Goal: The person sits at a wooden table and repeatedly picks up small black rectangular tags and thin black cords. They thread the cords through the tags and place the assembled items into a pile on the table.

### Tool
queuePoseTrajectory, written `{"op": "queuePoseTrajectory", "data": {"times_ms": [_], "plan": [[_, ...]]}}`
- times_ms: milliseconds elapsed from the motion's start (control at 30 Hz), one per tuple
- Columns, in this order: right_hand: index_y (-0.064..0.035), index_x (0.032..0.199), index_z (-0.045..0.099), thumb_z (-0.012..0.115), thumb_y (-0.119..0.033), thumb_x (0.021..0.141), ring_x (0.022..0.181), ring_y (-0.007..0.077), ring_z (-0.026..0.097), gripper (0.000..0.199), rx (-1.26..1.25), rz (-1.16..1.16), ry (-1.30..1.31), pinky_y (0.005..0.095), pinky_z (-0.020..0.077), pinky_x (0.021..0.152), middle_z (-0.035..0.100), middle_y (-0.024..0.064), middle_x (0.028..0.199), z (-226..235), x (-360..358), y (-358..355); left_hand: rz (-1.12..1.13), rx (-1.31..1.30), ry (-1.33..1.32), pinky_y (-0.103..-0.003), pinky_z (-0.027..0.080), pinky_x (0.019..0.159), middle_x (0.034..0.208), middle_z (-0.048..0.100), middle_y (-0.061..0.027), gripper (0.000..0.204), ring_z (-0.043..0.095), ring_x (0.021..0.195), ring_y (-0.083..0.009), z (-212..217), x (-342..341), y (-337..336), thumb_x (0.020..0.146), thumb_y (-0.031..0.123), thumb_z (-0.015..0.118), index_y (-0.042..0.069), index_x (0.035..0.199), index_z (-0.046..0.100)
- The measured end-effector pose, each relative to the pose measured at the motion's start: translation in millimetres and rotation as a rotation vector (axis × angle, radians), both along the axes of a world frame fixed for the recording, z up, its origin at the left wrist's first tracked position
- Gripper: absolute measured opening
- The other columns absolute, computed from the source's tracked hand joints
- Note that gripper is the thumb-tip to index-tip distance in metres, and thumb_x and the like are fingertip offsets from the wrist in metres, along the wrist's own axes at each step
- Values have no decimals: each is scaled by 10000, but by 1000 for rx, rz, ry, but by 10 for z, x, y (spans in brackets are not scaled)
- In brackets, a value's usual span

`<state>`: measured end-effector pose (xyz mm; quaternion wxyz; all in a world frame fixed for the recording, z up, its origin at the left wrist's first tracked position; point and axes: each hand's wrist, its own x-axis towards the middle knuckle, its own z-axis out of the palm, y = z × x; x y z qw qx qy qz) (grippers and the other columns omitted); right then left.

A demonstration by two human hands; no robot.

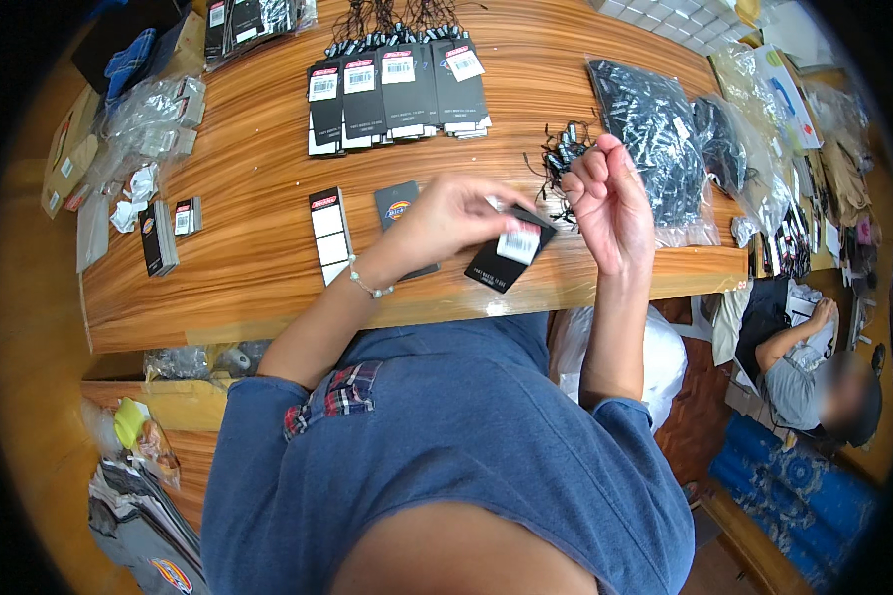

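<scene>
My left hand [463, 216] pinches the top of a black hang tag [490, 270] that has a white barcode sticker, tilted over the front edge of the table. My right hand [610, 203] is raised to its right, palm toward me, fingers curled in and thumb against the fingertips. Whatever lies in that pinch, if anything, is too small to make out. Behind it sits a small pile of black tag strings [569, 149]. Beneath my left wrist a dark tag [398, 198] with a coloured logo lies partly covered. Beside it is a strip of white stickers [331, 236].
Stacked black hang tags [407, 94] with strings attached stand at the back. A clear bag of black strings [655, 139] lies at the right. Small tag stacks [157, 238] and crumpled paper [134, 198] sit at the left. Another person [804, 377] sits at the far right.
</scene>
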<state>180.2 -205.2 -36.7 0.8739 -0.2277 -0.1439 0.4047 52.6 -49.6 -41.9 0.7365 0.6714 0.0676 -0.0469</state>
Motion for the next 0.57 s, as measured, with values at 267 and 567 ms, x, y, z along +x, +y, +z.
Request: {"op": "queuePoseTrajectory", "data": {"times_ms": [267, 567], "plan": [[31, 865, 623, 476, -119, 902, 629, 127, 515, 213, -825, -260, -1097, 272, 395, 570, 589, 74, 728, 341, -379, 220, 446, 240, -267, -228, 519, 706, 879, 654, -79, 231, 627, 778, -113, 232, 4, 222, 784, 11, 635, -9, 1013, 621], [-3, 696, 546, 514, -173, 859, 585, 293, 546, 237, -977, -348, -1410, 383, 406, 541, 531, 161, 622, 378, -472, 388, 501, 423, -370, -207, 514, 649, 828, 660, -83, 250, 614, 735, -89, 309, -41, 174, 789, 35, 641, 26, 1036, 607]]}}
